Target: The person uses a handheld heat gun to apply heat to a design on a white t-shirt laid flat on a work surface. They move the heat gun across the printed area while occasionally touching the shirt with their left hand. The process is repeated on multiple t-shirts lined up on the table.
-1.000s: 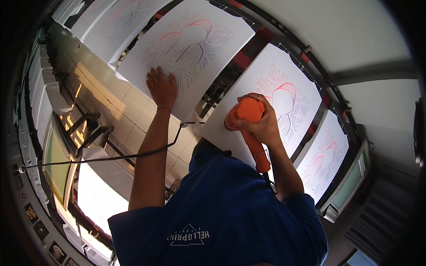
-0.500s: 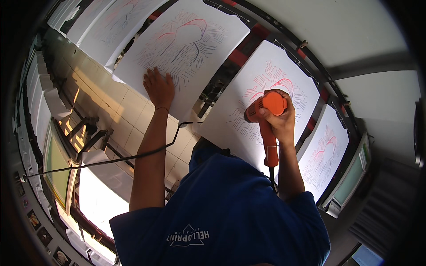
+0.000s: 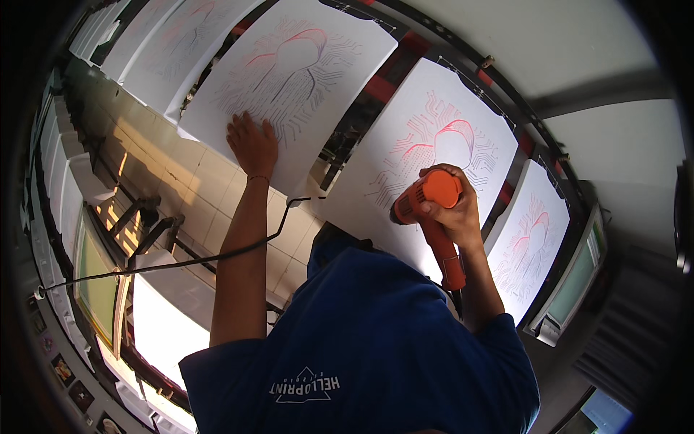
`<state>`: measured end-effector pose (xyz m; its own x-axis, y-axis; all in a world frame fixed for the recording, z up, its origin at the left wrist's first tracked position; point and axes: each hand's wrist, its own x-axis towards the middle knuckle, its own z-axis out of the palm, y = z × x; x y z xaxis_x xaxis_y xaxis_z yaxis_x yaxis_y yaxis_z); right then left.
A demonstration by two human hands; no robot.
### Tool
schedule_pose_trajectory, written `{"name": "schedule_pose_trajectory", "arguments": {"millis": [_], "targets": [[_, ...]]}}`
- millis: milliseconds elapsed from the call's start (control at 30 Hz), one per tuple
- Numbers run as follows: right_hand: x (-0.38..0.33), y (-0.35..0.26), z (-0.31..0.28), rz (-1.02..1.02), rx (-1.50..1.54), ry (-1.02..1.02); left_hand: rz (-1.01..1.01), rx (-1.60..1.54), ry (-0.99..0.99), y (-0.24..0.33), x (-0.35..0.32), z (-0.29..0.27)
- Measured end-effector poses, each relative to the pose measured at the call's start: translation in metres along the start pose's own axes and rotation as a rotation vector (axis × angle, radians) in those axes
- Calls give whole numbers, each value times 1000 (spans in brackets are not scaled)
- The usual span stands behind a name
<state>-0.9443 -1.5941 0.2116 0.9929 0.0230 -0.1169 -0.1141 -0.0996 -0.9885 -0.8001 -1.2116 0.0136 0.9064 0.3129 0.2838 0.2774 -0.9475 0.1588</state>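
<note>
My right hand [image 3: 468, 217] is wrapped round an orange heat gun [image 3: 442, 189], its dark nozzle pointing left and slightly down. It hangs over the near part of a white sheet [image 3: 361, 188] printed with red and dark circuit-like lines. To the left, my left hand [image 3: 253, 148] lies flat with fingers spread on the lower edge of another white printed sheet [image 3: 298, 54]. Whether the sheets are cloth or paper I cannot tell. A third printed sheet [image 3: 531, 239] lies on the right, beyond my right forearm.
A black cable [image 3: 195, 260] runs across my left forearm. More white sheets [image 3: 155, 65] line the upper left. Framed green screens stand at left [image 3: 97, 271] and right [image 3: 571, 282]. A black rail [image 3: 538, 130] edges the far side. Floor tiles [image 3: 210, 188] show below.
The heat gun has moved down and a little left toward me, its handle tilting further right. My left hand stays flat on its sheet. The whole view has shifted slightly.
</note>
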Motion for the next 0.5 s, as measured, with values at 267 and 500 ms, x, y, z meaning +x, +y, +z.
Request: {"name": "schedule_pose_trajectory", "arguments": {"millis": [267,500], "targets": [[0,-4,-13,-12,-25,28,-10,1,-23,1,0,-5],[31,0,-22,-135,20,202,6,5,-20,4,0,-8]]}}
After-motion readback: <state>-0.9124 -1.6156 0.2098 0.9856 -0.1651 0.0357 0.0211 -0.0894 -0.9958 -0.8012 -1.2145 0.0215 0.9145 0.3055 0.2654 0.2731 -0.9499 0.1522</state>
